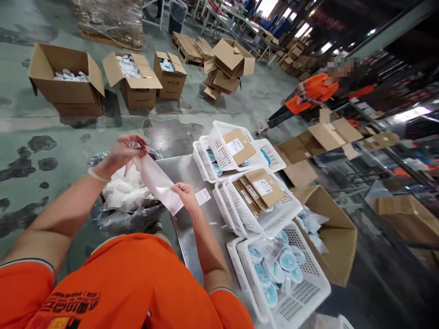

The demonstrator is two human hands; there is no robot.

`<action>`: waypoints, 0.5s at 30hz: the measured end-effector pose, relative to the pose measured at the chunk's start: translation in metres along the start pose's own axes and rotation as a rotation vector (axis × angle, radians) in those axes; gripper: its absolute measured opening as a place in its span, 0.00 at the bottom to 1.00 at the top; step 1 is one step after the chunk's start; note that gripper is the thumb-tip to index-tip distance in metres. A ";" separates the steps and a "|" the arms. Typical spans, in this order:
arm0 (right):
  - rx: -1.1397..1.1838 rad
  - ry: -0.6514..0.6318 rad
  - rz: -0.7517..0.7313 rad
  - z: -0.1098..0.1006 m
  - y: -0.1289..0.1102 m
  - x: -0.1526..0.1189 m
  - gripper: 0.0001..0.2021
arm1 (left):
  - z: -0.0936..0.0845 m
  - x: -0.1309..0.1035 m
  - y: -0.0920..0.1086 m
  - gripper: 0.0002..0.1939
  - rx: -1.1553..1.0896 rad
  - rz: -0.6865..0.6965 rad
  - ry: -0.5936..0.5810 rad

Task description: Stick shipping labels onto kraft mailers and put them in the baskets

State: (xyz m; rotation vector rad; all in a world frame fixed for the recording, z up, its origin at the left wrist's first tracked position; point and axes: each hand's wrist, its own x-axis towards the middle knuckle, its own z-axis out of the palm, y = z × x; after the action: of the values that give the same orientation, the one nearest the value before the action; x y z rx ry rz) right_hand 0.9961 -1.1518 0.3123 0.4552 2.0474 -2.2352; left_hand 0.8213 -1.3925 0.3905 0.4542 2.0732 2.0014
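A pale pink plastic bag (156,180) is stretched between my hands, slanting down to the right. My left hand (128,148) pinches its upper end, fingers curled together. At the lower end, my right hand (185,194) grips the bag's edge between thumb and fingers. Beneath the bag stands a bin lined with clear plastic (137,219), filled with white crumpled pieces (120,192). A white printed label (202,196) lies on the metal table (185,169) just right of my right hand.
White perforated baskets (298,297) line the table's right side, holding round blue-and-white tubs (287,260) and flat brown cartons (262,187). Open cardboard boxes (140,93) stand on the floor ahead; another box (332,233) stands right of the baskets. A person in orange (308,98) stands further back.
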 end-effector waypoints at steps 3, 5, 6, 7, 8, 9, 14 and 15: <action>0.038 0.127 0.019 -0.004 0.009 0.002 0.18 | -0.021 0.007 -0.017 0.16 0.052 0.025 0.176; 0.071 0.254 0.033 -0.012 0.015 0.002 0.17 | -0.041 0.011 -0.034 0.14 0.082 0.058 0.332; 0.088 0.319 0.034 -0.017 0.019 0.002 0.17 | -0.051 0.011 -0.045 0.13 0.129 0.059 0.407; 0.105 0.380 0.030 -0.021 0.022 0.002 0.17 | -0.060 0.008 -0.058 0.12 0.205 0.031 0.470; 0.123 0.435 0.017 -0.024 0.024 0.002 0.17 | -0.066 0.003 -0.072 0.11 0.304 -0.030 0.511; 0.141 0.486 -0.006 -0.026 0.027 0.003 0.17 | -0.069 -0.004 -0.088 0.10 0.406 -0.113 0.523; 0.216 0.680 -0.123 -0.020 0.038 0.010 0.19 | -0.037 -0.048 -0.154 0.27 0.561 -0.434 0.289; 0.225 0.708 -0.132 -0.016 0.040 0.013 0.19 | -0.024 -0.054 -0.159 0.32 0.555 -0.432 0.240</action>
State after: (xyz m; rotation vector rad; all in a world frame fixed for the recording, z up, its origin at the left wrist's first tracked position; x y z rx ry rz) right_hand 0.9968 -1.1384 0.2694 1.3321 2.1372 -2.6621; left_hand 0.8521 -1.4389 0.2306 -0.1581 2.5912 1.2786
